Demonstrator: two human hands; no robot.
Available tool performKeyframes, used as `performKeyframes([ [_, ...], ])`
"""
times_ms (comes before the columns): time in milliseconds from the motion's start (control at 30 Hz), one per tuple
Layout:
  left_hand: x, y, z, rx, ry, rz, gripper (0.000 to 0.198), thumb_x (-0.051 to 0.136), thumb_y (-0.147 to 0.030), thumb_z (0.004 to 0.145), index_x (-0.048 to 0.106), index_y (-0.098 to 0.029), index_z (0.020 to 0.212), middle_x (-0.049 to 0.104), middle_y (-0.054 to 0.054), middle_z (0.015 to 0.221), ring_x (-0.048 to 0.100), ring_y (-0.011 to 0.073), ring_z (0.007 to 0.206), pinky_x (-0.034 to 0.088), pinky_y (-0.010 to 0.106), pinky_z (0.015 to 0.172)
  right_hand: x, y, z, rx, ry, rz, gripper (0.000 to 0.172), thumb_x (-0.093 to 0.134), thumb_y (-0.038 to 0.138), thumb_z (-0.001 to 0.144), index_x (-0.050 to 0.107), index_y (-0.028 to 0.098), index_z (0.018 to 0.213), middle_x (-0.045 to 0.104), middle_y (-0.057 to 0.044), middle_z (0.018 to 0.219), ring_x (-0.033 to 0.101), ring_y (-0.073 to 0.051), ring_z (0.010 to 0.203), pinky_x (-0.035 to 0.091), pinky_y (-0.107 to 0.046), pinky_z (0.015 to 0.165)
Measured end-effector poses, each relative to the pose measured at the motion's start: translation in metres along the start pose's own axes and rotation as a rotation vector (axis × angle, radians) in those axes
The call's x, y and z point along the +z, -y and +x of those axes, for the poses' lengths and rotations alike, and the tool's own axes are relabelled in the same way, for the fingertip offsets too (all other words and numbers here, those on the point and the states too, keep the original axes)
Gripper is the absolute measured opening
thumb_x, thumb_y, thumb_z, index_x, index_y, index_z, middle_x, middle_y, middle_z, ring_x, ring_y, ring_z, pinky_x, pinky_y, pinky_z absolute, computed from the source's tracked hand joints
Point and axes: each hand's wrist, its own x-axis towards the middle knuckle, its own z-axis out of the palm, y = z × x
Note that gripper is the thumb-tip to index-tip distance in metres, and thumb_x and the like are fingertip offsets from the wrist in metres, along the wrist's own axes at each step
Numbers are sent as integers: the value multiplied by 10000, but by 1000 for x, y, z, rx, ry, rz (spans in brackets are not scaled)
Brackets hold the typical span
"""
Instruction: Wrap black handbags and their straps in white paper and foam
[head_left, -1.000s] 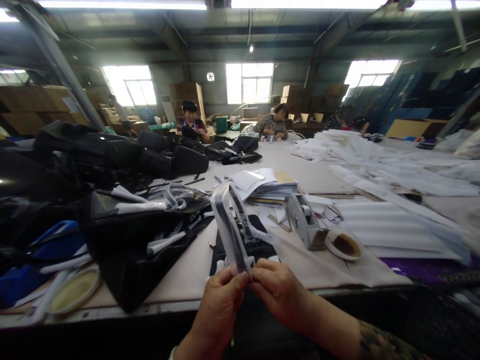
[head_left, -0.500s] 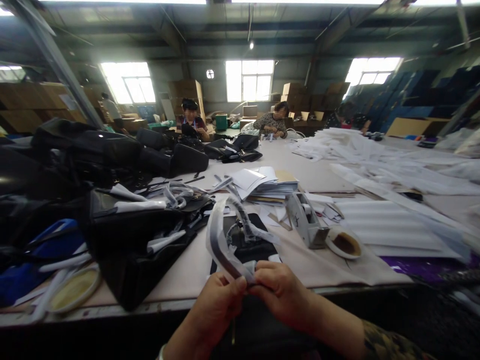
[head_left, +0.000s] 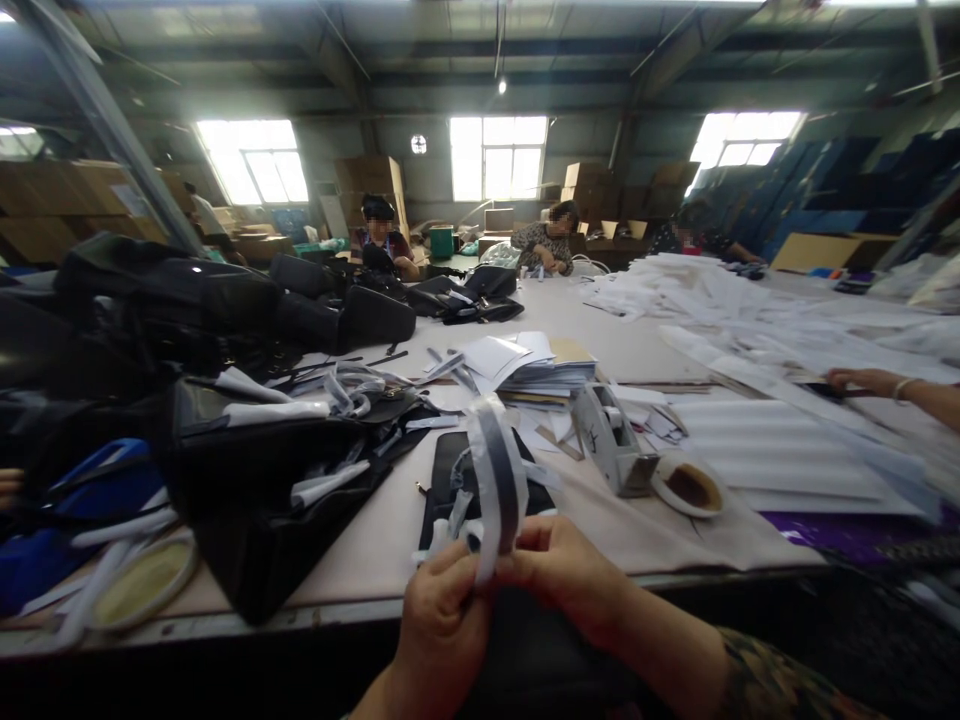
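A dark bag handle (head_left: 501, 470), sleeved in whitish see-through wrapping, arches up from between my hands. My left hand (head_left: 444, 610) is closed on its lower end, with thumb and fingers pinching the wrap's edge. Close beside it my right hand (head_left: 570, 572) also pinches the handle's lower end, fingers bent. Behind the handle, a black bag (head_left: 448, 455) lies on the table edge with more plastic-wrapped parts on it. Dark material hangs below my hands, its outline hard to make out.
Black bags (head_left: 255, 480) crowd the left. Ahead lie stacked papers (head_left: 544, 375), a grey dispenser (head_left: 611, 440) and a tape roll (head_left: 686, 487). White foam sheets (head_left: 772, 450) cover the right. A co-worker's hand (head_left: 862, 380) reaches in there; other people sit across the table.
The wrapped handle has turned and shifted right, now showing its broad dark strip. My left hand has rotated more upright. A co-worker's hand has appeared at right, and another's fingers at the left edge.
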Motion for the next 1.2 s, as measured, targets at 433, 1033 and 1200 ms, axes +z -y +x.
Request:
performKeyframes([
  [433,-12,14,0,-639,71,-817,424,773,-533,757,646,-130,736,283,-94,503,193,40,445,161,179,424,-2,-18,3,-877,-14,-985,220,471,178,945,645,138,816,599,-59,762,543,-152,670,416,-261,598],
  [1033,-15,1,-1,-9,202,-128,183,615,-287,913,775,-198,924,657,90,812,606,209,765,480,309,736,4,6,-4,25,-21,71,329,804,405,634,597,154,590,424,62,458,312,-61,436,229,-218,433],
  [1200,-16,4,7,-675,183,-816,504,789,-620,684,613,-148,654,249,-96,490,165,42,435,165,183,413,2,-6,-7,-679,-1,-762,198,559,208,891,680,151,745,607,-35,717,523,-131,653,400,-248,606],
])
